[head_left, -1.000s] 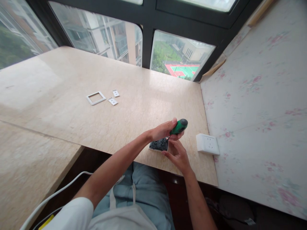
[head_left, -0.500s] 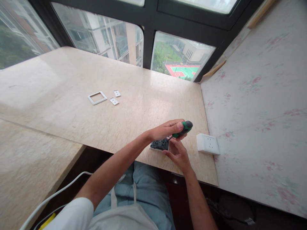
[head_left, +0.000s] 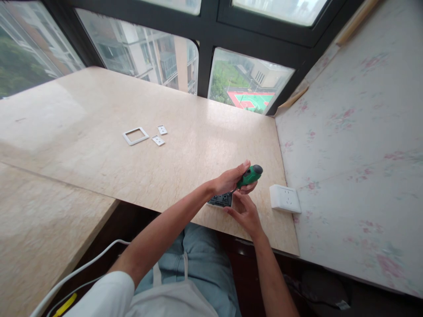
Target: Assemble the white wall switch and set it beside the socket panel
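My left hand (head_left: 233,179) is closed around the green and black handle of a screwdriver (head_left: 250,176). The screwdriver slants down to the left, its tip at the right part of a wall socket (head_left: 220,200) with its dark inner face exposed. That socket lies on the stone ledge near the front edge, partly hidden under my left wrist. With thumb and fingers, my right hand (head_left: 246,214) grips the socket's right side, close below the screwdriver shaft.
Farther left on the ledge (head_left: 188,145) lie a white cover frame (head_left: 135,136) and two small white socket plates (head_left: 158,140). A white socket box (head_left: 285,199) is on the right, against the floral wall (head_left: 350,149). A white cable (head_left: 79,269) runs below the ledge at lower left.
My left hand has shifted its hold: the thumb is now higher and the screwdriver handle has tipped slightly left. My right hand stays at the socket.
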Available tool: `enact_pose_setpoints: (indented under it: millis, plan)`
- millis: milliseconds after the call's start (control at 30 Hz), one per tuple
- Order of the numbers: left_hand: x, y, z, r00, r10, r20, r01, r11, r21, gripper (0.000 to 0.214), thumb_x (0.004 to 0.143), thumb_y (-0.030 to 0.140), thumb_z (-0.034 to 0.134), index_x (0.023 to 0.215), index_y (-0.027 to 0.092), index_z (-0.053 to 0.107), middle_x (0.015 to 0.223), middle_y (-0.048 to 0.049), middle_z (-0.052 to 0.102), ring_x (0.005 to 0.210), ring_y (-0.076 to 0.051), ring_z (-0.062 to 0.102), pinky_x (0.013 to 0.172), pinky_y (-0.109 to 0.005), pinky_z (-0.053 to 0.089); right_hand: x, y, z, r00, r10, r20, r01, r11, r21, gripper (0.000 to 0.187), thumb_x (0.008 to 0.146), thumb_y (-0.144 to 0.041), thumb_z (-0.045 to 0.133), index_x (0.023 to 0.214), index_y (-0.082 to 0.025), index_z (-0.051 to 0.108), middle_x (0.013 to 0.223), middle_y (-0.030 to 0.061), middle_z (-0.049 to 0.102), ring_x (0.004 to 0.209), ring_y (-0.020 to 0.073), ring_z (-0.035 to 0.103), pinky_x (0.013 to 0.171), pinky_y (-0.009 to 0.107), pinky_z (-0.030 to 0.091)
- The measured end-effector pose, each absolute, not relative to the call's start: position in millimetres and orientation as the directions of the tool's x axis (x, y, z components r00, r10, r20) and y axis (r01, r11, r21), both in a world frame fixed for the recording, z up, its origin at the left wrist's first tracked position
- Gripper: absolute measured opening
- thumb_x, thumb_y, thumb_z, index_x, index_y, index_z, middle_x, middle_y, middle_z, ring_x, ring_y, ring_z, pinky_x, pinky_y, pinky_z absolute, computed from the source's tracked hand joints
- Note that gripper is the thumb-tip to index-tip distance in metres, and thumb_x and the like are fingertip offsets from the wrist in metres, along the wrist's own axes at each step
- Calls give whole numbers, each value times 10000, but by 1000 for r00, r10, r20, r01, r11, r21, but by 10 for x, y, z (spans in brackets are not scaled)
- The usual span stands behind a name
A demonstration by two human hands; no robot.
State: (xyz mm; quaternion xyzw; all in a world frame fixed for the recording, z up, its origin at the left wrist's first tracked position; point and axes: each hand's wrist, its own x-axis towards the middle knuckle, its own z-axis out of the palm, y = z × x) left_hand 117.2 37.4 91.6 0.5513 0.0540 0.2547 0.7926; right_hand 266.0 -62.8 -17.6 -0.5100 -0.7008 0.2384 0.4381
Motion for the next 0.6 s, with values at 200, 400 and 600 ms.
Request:
enact_pose_setpoints:
  millis: [200, 400, 600]
  plan:
    - [1136, 311, 848, 837, 474, 275, -407, 201, 891, 773, 712, 972, 391, 694, 202, 461, 549, 52, 371, 500, -98, 309, 500, -269, 269, 2653, -618, -155, -108, 920, 377, 488, 379, -786, 489, 833, -507, 773, 1254, -286, 664, 1236, 98, 712, 1167, 301, 677, 990, 460, 572]
    - [1049, 320, 794, 791, 534, 300, -456, 187, 870, 545, 852, 724, 613, 926, 207, 457, 691, 39, 497, 596, -104, 446, 561, -240, 323, 2649, -620, -116, -122, 922, 367, 500, 377, -780, 452, 843, -467, 776, 1235, -273, 665, 1216, 102, 712, 1164, 298, 670, 1003, 461, 557]
    - [947, 370, 899, 825, 498, 266, -365, 111, 924, 515, 862, 671, 648, 935, 171, 549, 833, -45, 627, 719, -139, 569, 650, -273, 421, 2667, -626, -143, -122, 931, 343, 510, 356, -783, 497, 834, -462, 785, 1269, -266, 649, 1292, 115, 694, 1234, 310, 639, 1064, 494, 517]
